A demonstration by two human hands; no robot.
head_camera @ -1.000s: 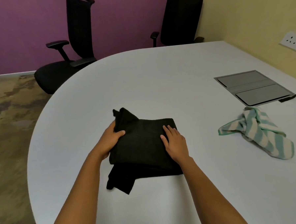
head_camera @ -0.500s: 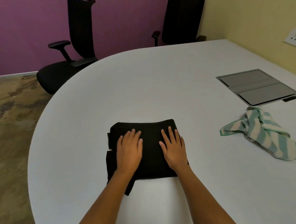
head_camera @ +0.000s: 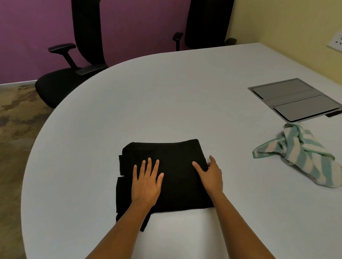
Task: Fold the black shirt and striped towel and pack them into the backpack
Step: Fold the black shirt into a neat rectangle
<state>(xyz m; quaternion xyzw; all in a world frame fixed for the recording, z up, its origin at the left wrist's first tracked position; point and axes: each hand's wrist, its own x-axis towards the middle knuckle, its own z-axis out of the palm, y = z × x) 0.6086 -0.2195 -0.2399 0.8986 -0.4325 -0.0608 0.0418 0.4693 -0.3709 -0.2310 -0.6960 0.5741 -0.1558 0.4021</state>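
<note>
- Under both hands, on the white desk (head_camera: 184,89), lies one black shirt (head_camera: 174,164). It is folded into a rough rectangle, and a loose flap pokes out at its near left corner beside the left forearm.
- Two hands are in view. The left hand (head_camera: 147,182) lies flat on the shirt's left half, fingers straight and spread, gripping nothing.
- The right hand (head_camera: 211,175) is at the shirt's right edge, thumb laid on top of the cloth and fingers curled down over the edge, pinching it.
- One striped towel (head_camera: 300,158), green and white, sits crumpled on the desk well to the right of the right hand, apart from the shirt.
- One grey hatch (head_camera: 295,99) with two flaps is set into the desk beyond the towel, and one black strap (head_camera: 341,110) reaches its right corner.
- Two chairs stand past the desk's far edge: one office chair (head_camera: 64,85) beyond the left hand and a second office chair (head_camera: 208,18) beyond the right hand.
- One wall socket (head_camera: 340,43) shows far to the right.
- Half a second ago both hands lay flat, side by side, on top of the shirt. The right hand has since slid out to the right edge, while the left hand has hardly moved.
- One second ago the left hand held a raised bunch of cloth at the shirt's left side. That cloth now lies flat.
- The towel keeps its place and shape.
</note>
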